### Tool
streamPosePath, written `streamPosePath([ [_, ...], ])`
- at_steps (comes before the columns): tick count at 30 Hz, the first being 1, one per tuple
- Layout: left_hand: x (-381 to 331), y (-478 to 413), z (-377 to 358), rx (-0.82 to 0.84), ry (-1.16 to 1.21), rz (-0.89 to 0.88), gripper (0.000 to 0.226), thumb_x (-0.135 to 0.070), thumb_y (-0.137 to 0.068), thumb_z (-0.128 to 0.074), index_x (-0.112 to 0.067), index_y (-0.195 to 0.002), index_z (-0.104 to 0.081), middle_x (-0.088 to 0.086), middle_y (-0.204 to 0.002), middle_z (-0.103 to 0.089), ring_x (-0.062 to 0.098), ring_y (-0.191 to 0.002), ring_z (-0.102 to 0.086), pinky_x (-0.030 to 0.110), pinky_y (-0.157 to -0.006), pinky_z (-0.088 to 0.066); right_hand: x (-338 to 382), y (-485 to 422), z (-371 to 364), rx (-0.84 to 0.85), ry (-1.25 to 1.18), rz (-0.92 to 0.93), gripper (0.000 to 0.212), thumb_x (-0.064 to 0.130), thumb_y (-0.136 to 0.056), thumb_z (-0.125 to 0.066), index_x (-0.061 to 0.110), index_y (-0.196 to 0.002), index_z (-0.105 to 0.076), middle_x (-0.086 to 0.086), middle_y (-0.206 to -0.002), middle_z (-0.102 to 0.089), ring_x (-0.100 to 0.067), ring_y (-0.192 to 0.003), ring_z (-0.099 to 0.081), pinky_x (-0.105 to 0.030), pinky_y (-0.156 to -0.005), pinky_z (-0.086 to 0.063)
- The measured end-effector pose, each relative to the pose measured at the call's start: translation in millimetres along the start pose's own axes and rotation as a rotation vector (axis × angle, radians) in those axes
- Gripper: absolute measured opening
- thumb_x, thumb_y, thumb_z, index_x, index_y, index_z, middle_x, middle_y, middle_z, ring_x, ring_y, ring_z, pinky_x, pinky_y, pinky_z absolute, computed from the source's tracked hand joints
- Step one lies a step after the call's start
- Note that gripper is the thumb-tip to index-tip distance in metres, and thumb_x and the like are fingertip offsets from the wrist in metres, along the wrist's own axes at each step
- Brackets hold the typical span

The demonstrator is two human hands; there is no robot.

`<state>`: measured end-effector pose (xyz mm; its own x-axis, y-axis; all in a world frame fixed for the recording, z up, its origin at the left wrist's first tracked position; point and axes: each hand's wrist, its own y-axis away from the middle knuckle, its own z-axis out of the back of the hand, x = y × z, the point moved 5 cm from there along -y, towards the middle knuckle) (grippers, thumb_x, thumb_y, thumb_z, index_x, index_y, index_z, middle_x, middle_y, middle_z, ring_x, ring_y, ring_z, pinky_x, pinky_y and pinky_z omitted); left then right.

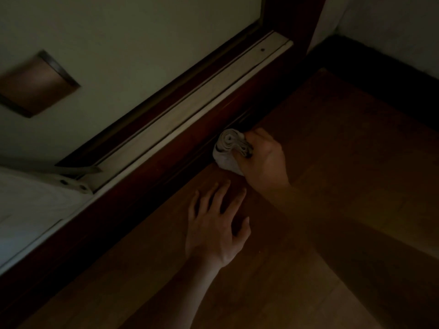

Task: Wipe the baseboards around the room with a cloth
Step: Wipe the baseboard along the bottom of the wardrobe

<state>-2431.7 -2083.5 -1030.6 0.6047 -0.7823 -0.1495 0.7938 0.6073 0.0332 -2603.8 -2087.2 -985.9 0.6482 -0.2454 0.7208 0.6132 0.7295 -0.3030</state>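
Note:
The room is dim. A dark red-brown baseboard (166,167) runs diagonally from lower left to upper right, under a pale track. My right hand (263,157) grips a bunched white cloth (228,150) and holds it against the baseboard's face near the floor. My left hand (216,224) lies flat on the wooden floor (332,186) just below the cloth, fingers spread and pointing toward the baseboard.
A pale sliding-door track (190,115) lies above the baseboard, with a light door panel and a recessed brown handle (35,84) behind it. A dark baseboard (380,74) lines the wall at upper right, meeting a dark post at the corner. White material sits at far left.

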Motion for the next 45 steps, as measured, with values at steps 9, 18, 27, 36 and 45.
streamPosePath([
  [9, -0.7, 0.2, -0.2, 0.022, 0.011, 0.007, 0.060, -0.064, -0.093, -0.038, -0.047, -0.150, -0.034, -0.006, -0.162, -0.028, 0.019, -0.148, -0.025, 0.052, -0.120, -0.018, -53.7, -47.7, 42.0, -0.162, 0.131, -0.301, 0.023, 0.014, -0.089, -0.061, 0.001, -0.109, -0.065, -0.019, -0.111, -0.061, -0.030, -0.101, -0.059, -0.031, -0.078, -0.041],
  [18, -0.9, -0.4, 0.5, 0.042, 0.019, 0.006, 0.060, -0.064, -0.093, -0.036, -0.047, -0.151, -0.031, -0.006, -0.163, -0.027, 0.019, -0.150, -0.023, 0.051, -0.121, -0.014, -66.3, -53.4, 47.4, -0.168, 0.136, -0.316, 0.026, 0.016, -0.092, -0.063, -0.002, -0.112, -0.064, -0.019, -0.114, -0.062, -0.028, -0.103, -0.058, -0.021, -0.076, -0.037],
  [27, -0.3, -0.2, -1.4, 0.043, 0.009, 0.002, 0.060, -0.063, -0.093, -0.037, -0.047, -0.151, -0.030, -0.006, -0.163, -0.026, 0.019, -0.150, -0.024, 0.053, -0.120, -0.018, -56.0, -44.1, 39.9, -0.153, 0.123, -0.260, 0.019, 0.014, -0.091, -0.064, -0.002, -0.101, -0.065, -0.017, -0.103, -0.061, -0.017, -0.084, -0.052, -0.018, -0.066, -0.032],
  [36, -0.2, -1.3, -0.9, 0.047, -0.014, -0.001, 0.059, -0.063, -0.093, -0.038, -0.046, -0.150, -0.033, -0.005, -0.161, -0.029, 0.021, -0.148, -0.028, 0.052, -0.118, -0.016, -91.2, -79.8, 64.7, -0.226, 0.199, -0.407, 0.026, 0.022, -0.093, -0.060, 0.005, -0.112, -0.064, -0.016, -0.113, -0.063, -0.026, -0.102, -0.061, -0.030, -0.079, -0.047],
  [45, 0.6, -0.7, 0.4, 0.048, -0.016, -0.004, 0.059, -0.062, -0.093, -0.036, -0.046, -0.149, -0.032, -0.004, -0.161, -0.031, 0.020, -0.148, -0.027, 0.051, -0.119, -0.016, -85.6, -67.8, 56.0, -0.199, 0.153, -0.358, 0.021, 0.020, -0.093, -0.061, 0.006, -0.108, -0.066, -0.012, -0.110, -0.064, -0.015, -0.092, -0.057, -0.020, -0.070, -0.036],
])
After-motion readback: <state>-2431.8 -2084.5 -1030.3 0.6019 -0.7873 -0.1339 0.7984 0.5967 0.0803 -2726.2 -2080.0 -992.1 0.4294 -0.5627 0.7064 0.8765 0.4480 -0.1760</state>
